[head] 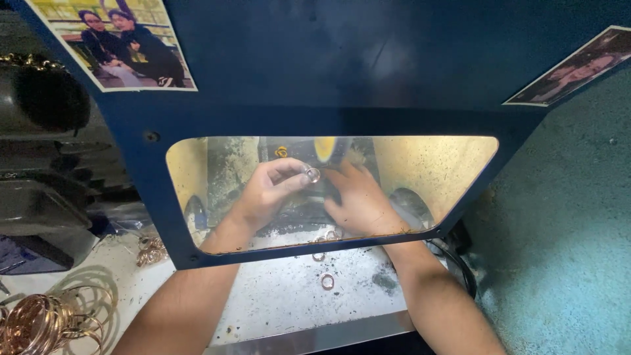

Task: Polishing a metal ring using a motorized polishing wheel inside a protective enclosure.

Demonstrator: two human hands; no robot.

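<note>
A small ring [312, 174] is being pinched between the thumb and fingertips of the left hand [268, 190], behind the scratched window [434, 171] of a blue guard hood [328, 66]. The grip is closed down tight on the ring's edge, with most of the band left sticking out toward the right. The right hand [360, 200] is being rested just beside it, fingers curled down against the dark machine part [299, 213] underneath. Whether anything is being gripped there can't be told, tbh; the window is too hazy.

The ring is being kept in the middle of the lit chamber, just near of the yellowish wheel [328, 150] at the far side. For this kind of holding to go well, it looks like the band should be kept pinched firmly at one side so it isn't being snatched away, with the right hand being used as a brace and fingertips being kept off the wheel face.

A few more rings [327, 281] are lying on the speckled white bench [276, 302], near of the hood and between the forearms. A pile of thin gold bangles [36, 322] is sitting at the near left, well apart from the hands. Printed photos [118, 43] are stuck on the hood's far left and right corners.
</note>
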